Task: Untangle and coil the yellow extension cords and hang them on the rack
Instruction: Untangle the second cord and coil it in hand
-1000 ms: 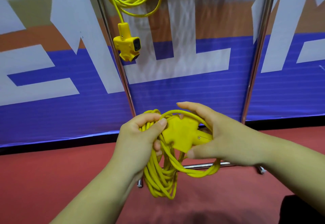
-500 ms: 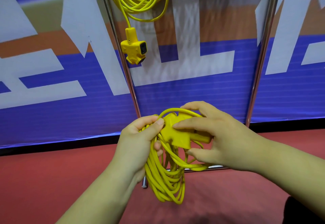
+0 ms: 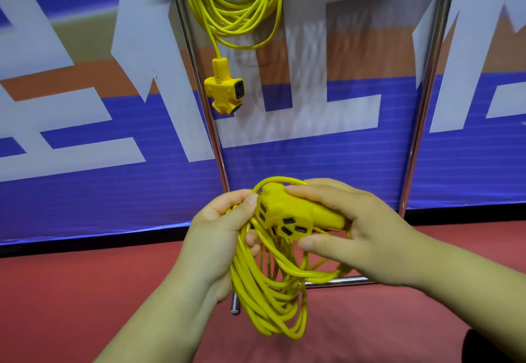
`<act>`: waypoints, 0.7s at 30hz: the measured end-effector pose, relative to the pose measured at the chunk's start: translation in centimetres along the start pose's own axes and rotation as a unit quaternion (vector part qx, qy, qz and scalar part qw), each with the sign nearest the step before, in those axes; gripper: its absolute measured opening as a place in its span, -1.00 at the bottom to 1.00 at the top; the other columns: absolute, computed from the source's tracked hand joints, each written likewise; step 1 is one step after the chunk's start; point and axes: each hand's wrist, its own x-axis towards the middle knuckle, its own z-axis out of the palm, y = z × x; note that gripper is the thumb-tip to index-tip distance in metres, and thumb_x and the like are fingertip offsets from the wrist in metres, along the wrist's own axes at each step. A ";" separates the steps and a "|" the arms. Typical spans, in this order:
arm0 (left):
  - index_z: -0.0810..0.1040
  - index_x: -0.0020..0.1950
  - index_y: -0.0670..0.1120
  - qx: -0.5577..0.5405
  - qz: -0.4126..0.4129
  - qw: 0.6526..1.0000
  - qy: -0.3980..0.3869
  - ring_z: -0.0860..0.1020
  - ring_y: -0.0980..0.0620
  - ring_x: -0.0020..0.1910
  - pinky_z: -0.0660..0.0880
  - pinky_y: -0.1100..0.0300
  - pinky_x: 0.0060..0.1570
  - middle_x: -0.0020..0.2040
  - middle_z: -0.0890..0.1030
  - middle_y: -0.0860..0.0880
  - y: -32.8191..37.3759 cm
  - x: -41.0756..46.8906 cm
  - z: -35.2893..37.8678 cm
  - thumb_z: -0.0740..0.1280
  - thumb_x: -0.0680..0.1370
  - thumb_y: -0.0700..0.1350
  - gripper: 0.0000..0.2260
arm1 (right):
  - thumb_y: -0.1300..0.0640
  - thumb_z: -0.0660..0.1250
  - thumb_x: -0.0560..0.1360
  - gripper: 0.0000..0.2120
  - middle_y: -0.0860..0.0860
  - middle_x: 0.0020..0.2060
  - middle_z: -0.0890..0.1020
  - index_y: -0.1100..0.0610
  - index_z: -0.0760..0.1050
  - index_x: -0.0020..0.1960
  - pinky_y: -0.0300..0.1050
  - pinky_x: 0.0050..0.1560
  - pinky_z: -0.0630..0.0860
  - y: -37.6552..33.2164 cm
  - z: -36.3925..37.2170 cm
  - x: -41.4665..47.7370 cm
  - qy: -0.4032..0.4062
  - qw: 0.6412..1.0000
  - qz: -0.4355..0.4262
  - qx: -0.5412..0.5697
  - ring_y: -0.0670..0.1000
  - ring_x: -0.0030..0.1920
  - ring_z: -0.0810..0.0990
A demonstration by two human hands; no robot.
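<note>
Dangling below the left hand (image 3: 219, 234), the yellow extension cord (image 3: 267, 300) hangs in loose loops, gripped in its curled fingers. The right hand (image 3: 361, 234) pinches the cord's three-way socket block (image 3: 287, 211), dark outlets facing up. Above both hands, a second coiled cord (image 3: 236, 12) hangs on the chrome rack (image 3: 423, 106); red floor (image 3: 71, 291) lies below.

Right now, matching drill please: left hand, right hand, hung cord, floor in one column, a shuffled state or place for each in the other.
1 left hand
2 right hand
3 hung cord
4 floor

A holds the socket block
B red, lowest in view
C grips the loose coil
D hangs high by the rack post

Pairs: 1-C, 2-A, 3-D, 4-B
</note>
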 end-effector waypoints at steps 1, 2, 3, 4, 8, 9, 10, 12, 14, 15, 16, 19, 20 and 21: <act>0.62 0.08 -0.18 0.002 0.000 1.000 0.001 0.38 0.08 -0.59 0.38 0.26 -0.59 -0.45 0.48 -0.11 0.0 0.0 -0.1 0.42 0.50 -0.13 -0.80 | -0.01 0.50 0.43 -0.42 -0.14 0.32 0.54 -0.12 0.44 0.42 -0.14 0.32 0.46 -0.4 0.1 0.0 -0.002 0.997 0.027 0.073 -0.09 0.34 0.51; 0.62 0.10 -0.19 0.003 -0.001 1.000 0.003 0.38 0.08 -0.58 0.38 0.26 -0.58 -0.44 0.48 -0.12 0.0 -0.1 -0.1 0.41 0.53 -0.13 -0.81 | 0.04 0.50 0.43 -0.45 -0.14 0.29 0.58 -0.12 0.47 0.39 -0.12 0.29 0.49 -0.8 0.2 0.0 -0.003 0.990 0.046 0.135 -0.09 0.31 0.55; 0.63 0.11 -0.20 0.003 -0.002 1.000 0.006 0.38 0.07 -0.58 0.38 0.26 -0.58 -0.43 0.48 -0.13 -0.2 -0.1 0.0 0.41 0.55 -0.14 -0.81 | 0.08 0.50 0.41 -0.47 -0.14 0.26 0.61 -0.14 0.50 0.35 -0.11 0.26 0.53 -1.0 0.4 0.1 0.000 0.983 0.060 0.174 -0.08 0.26 0.59; 0.63 0.10 -0.20 0.001 -0.004 1.000 0.011 0.38 0.07 -0.58 0.38 0.26 -0.58 -0.43 0.48 -0.13 -0.3 -0.1 0.0 0.41 0.56 -0.14 -0.82 | 0.11 0.51 0.39 -0.48 -0.14 0.21 0.64 -0.16 0.53 0.31 -0.12 0.21 0.56 -1.1 0.5 0.2 0.008 0.979 0.070 0.190 -0.07 0.21 0.63; 0.63 0.10 -0.19 -0.025 -0.019 0.999 0.038 0.38 0.09 -0.58 0.38 0.28 -0.58 -0.42 0.49 -0.12 -0.9 0.1 0.3 0.38 0.58 -0.16 -0.85 | 0.14 0.68 0.24 -0.32 -0.18 0.11 0.66 -0.24 0.52 0.25 -0.22 0.07 0.57 -1.1 1.2 0.5 0.031 0.986 0.105 0.124 -0.13 0.09 0.67; 0.63 0.10 -0.18 -0.029 -0.021 0.998 0.041 0.38 0.09 -0.59 0.38 0.28 -0.58 -0.42 0.50 -0.11 -1.0 0.2 0.3 0.37 0.59 -0.17 -0.86 | 0.10 0.69 0.21 -0.29 -0.21 0.12 0.64 -0.27 0.50 0.25 -0.23 0.08 0.55 -1.0 1.4 0.5 0.037 0.989 0.108 0.089 -0.15 0.09 0.65; 0.63 0.09 -0.18 -0.032 -0.022 0.998 0.044 0.38 0.09 -0.59 0.37 0.28 -0.59 -0.42 0.50 -0.10 -1.1 0.2 0.3 0.36 0.59 -0.17 -0.87 | 0.06 0.70 0.20 -0.29 -0.22 0.12 0.61 -0.28 0.50 0.24 -0.25 0.07 0.53 -0.9 1.6 0.6 0.048 0.992 0.104 0.055 -0.15 0.10 0.63; 0.62 0.07 -0.16 -0.034 -0.018 0.998 0.048 0.38 0.10 -0.59 0.37 0.27 -0.60 -0.42 0.49 -0.11 -1.1 0.3 0.2 0.37 0.59 -0.17 -0.89 | 0.00 0.68 0.21 -0.40 -0.18 0.13 0.57 -0.22 0.57 0.19 -0.34 0.06 0.47 -0.8 1.9 0.8 0.089 0.993 0.076 0.033 -0.16 0.12 0.59; 0.62 0.07 -0.16 -0.031 -0.009 0.998 0.058 0.38 0.09 -0.59 0.38 0.26 -0.59 -0.40 0.46 -0.11 -1.2 0.6 0.0 0.38 0.57 -0.17 -0.88 | -0.09 0.64 0.25 -0.58 -0.13 0.16 0.53 -0.14 0.65 0.08 -0.37 0.04 0.47 -0.8 1.8 1.2 0.155 0.982 0.082 0.071 -0.18 0.10 0.59; 0.62 0.09 -0.16 -0.026 -0.004 0.998 0.065 0.38 0.08 -0.57 0.39 0.26 -0.57 -0.38 0.46 -0.11 -1.3 0.7 -0.1 0.39 0.57 -0.16 -0.87 | -0.13 0.59 0.29 -0.67 -0.13 0.16 0.56 -0.13 0.67 0.04 -0.31 0.05 0.51 -0.8 1.6 1.5 0.188 0.972 0.105 0.098 -0.17 0.08 0.61; 0.61 0.10 -0.17 -0.019 0.001 0.997 0.071 0.38 0.07 -0.56 0.39 0.25 -0.56 -0.36 0.45 -0.12 -1.4 0.9 -0.3 0.40 0.56 -0.16 -0.85 | -0.12 0.53 0.36 -0.74 -0.13 0.12 0.62 -0.11 0.68 0.03 -0.22 0.09 0.54 -0.8 1.3 1.9 0.215 0.958 0.129 0.138 -0.14 0.07 0.64; 0.60 0.14 -0.20 -0.008 0.016 0.996 0.086 0.39 0.05 -0.54 0.40 0.22 -0.55 -0.32 0.46 -0.14 -1.7 1.2 -0.5 0.41 0.56 -0.17 -0.82 | 0.00 0.36 0.56 -0.85 -0.05 -0.10 0.73 0.02 0.67 0.00 -0.01 0.05 0.56 -0.2 0.5 2.6 0.284 0.892 0.221 0.274 -0.02 -0.09 0.68; 0.60 0.14 -0.21 -0.005 0.024 0.996 0.089 0.39 0.05 -0.55 0.39 0.22 -0.55 -0.32 0.46 -0.15 -1.8 1.3 -0.5 0.41 0.56 -0.18 -0.82 | -0.02 0.34 0.57 -0.82 -0.04 -0.20 0.70 0.05 0.67 -0.01 0.01 -0.04 0.54 0.1 0.3 2.8 0.304 0.876 0.258 0.272 -0.02 -0.20 0.62; 0.60 0.14 -0.21 -0.001 0.033 0.995 0.090 0.38 0.04 -0.55 0.39 0.22 -0.55 -0.32 0.45 -0.17 -1.8 1.3 -0.5 0.41 0.56 -0.19 -0.83 | -0.05 0.34 0.58 -0.78 -0.02 -0.29 0.65 0.09 0.65 -0.01 0.04 -0.12 0.52 0.5 0.2 2.8 0.314 0.862 0.296 0.264 -0.04 -0.29 0.57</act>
